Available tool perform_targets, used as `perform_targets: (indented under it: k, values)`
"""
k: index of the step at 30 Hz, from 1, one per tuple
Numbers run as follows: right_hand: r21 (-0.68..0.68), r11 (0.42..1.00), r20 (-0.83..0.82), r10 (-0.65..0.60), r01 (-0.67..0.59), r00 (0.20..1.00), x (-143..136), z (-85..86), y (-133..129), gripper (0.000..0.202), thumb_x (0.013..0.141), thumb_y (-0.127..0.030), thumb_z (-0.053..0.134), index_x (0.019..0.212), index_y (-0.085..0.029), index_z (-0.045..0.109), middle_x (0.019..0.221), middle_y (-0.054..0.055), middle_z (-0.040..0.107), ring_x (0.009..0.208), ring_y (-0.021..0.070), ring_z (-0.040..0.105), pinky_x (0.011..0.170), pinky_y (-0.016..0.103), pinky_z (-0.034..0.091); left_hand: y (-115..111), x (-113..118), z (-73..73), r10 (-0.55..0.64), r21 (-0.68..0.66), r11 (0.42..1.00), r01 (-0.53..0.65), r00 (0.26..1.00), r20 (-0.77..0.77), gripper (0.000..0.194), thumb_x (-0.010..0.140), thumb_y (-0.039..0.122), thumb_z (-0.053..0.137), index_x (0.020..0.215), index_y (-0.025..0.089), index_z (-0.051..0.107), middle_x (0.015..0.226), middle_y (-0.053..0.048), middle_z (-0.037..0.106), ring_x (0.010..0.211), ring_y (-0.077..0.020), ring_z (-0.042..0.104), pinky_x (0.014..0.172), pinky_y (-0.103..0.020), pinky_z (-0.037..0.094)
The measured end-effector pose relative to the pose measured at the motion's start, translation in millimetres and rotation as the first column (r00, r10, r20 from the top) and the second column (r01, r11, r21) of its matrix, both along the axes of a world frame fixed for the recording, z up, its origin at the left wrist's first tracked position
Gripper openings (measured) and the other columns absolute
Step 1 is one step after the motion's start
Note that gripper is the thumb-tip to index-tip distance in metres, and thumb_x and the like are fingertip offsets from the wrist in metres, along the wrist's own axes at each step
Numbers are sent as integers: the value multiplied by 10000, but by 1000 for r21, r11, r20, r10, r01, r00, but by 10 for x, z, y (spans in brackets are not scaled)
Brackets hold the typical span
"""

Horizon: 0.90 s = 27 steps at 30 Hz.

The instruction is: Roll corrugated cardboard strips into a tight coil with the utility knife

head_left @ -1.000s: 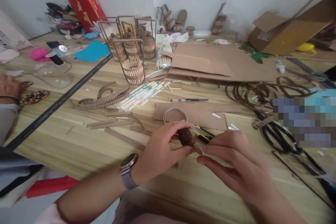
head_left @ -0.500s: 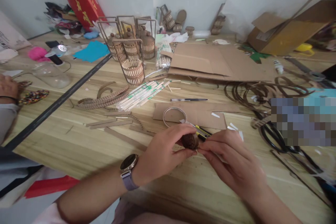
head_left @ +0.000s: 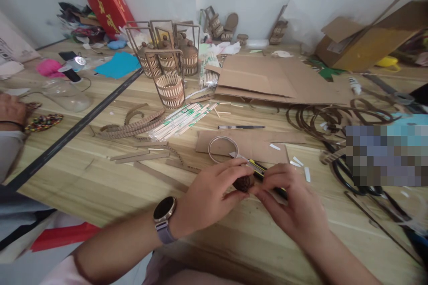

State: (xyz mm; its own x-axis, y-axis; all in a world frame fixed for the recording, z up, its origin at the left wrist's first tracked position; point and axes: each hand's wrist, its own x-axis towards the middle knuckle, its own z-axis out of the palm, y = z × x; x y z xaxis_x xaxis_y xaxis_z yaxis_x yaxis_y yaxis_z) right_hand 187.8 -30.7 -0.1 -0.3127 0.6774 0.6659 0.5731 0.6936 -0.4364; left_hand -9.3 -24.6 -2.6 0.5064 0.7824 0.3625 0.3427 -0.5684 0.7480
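Between the thumb and fingers of my left hand (head_left: 210, 193) is a small dark brown round piece (head_left: 244, 182), held just above the table. My right hand (head_left: 294, 200) is at the piece's right side, its thumb tip touching the lower edge and its index finger bent and lifted apart from the thumb; nothing shows between them. Just beyond my hands lie a yellow-and-black cutter (head_left: 257, 167) and a pale ring (head_left: 209, 149), the ring partly on a flat cardboard strip (head_left: 259, 146).
Small lantern-like baskets (head_left: 170, 90) stand at the back left, near wrapped sticks (head_left: 183, 120). A pen (head_left: 241, 127) and cardboard sheets (head_left: 257, 75) lie ahead. Brown coils (head_left: 310, 118) are to the right. Another person's hand (head_left: 11, 111) rests at the far left.
My right index finger has lifted and parted from my right thumb, and the right hand has shifted slightly left. My left hand still holds the brown piece, tilted a little differently.
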Motion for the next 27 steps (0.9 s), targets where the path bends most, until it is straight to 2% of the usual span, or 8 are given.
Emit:
perform_targets:
  k: [4, 9, 13, 15, 16, 21, 24, 27]
  values:
    - [-94, 995, -111, -51, 41, 993, -2, -45, 13, 270, 848, -272, 709, 776, -247, 450, 710, -28, 517, 631, 144, 552, 537, 264, 445, -4, -12, 3, -15, 40, 999, 17, 999, -45, 340, 920, 245, 636, 1250, 204, 566, 1353, -113, 617, 1262, -230, 585, 1058, -379, 494]
    - [-299, 953, -211, -19, -46, 977, 25, -64, 41, 322, 812, -427, 736, 768, -244, 475, 696, -34, 516, 609, 141, 545, 536, 258, 467, -6, -13, 14, -56, 44, 997, 58, 997, -60, 320, 935, 314, 618, 1235, 211, 581, 1327, -104, 636, 1275, -229, 570, 1061, -383, 489]
    - [-412, 899, -313, 14, -149, 950, 92, -102, 105, 371, 789, -565, 706, 771, -239, 529, 666, -29, 531, 561, 134, 534, 499, 246, 467, 2, -14, 106, -79, -57, 995, 80, 997, 12, 368, 902, 283, 667, 1253, 227, 571, 1215, -66, 692, 1079, -196, 672, 981, -336, 529]
    - [-431, 894, -329, -29, -123, 944, 138, -131, 136, 367, 814, -590, 663, 800, -237, 564, 644, -25, 542, 544, 134, 531, 479, 238, 453, 23, -46, 197, -14, -154, 988, 11, 1000, -15, 493, 868, 221, 697, 1329, 219, 522, 1106, -45, 724, 986, -189, 691, 921, -319, 549]
    - [-442, 892, -316, -61, -90, 947, 160, -146, 147, 347, 834, -576, 647, 814, -237, 577, 637, -23, 550, 543, 135, 534, 477, 236, 448, 41, -78, 250, 34, -185, 982, -43, 998, -50, 554, 849, 195, 707, 1361, 210, 498, 1118, -52, 718, 1015, -203, 682, 921, -327, 545]
    - [-497, 868, -185, -127, 19, 975, 225, -190, 150, 224, 876, -462, 613, 868, -238, 616, 645, -14, 604, 550, 148, 571, 478, 242, 461, 235, -456, 483, 100, -188, 970, -152, 961, -258, 385, 815, 185, 695, 1186, 246, 610, 1032, -14, 717, 899, -199, 680, 829, -339, 533]
    - [-485, 874, -108, -92, 28, 990, 221, -176, 141, 184, 877, -416, 605, 892, -235, 636, 662, -2, 641, 576, 161, 611, 495, 253, 497, 425, -850, 491, 259, -170, 930, -326, 908, -329, 356, 820, 222, 663, 1170, 236, 601, 1014, -11, 711, 869, -193, 675, 805, -331, 519]
    - [-454, 891, -17, -31, 20, 999, 201, -154, 136, 147, 885, -372, 597, 887, -238, 657, 669, 2, 673, 574, 164, 637, 492, 254, 514, 637, -1286, 402, 487, -60, 828, -557, 768, -416, 463, 812, 362, 661, 1237, 206, 561, 1164, -69, 680, 947, -244, 658, 850, -369, 497]
